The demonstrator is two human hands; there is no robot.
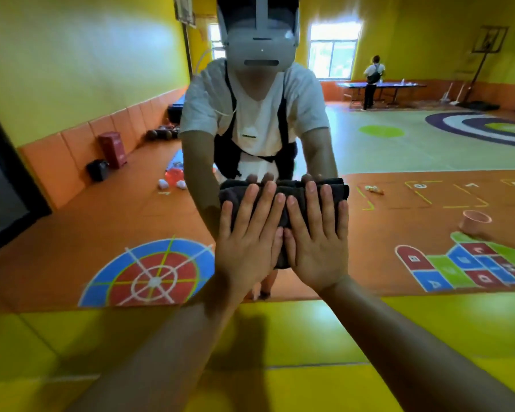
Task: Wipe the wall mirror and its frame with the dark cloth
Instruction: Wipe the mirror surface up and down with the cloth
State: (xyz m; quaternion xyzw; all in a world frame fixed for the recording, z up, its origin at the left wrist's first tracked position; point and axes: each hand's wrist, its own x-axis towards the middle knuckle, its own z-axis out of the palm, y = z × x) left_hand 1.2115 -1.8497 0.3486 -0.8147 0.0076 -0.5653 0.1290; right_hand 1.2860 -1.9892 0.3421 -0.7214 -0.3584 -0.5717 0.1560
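Note:
The wall mirror fills most of the view and reflects the room and me. A folded dark cloth lies flat against the glass at the centre. My left hand presses on the cloth with straight, spread fingers. Beside it, touching at the thumbs, my right hand presses the cloth the same way. The mirror's dark frame shows at the left edge. Part of the cloth is hidden under both palms.
Below the glass runs a yellow padded wall panel. The reflection shows an orange floor with painted games, a pink cup, a red box, and another person at a far table.

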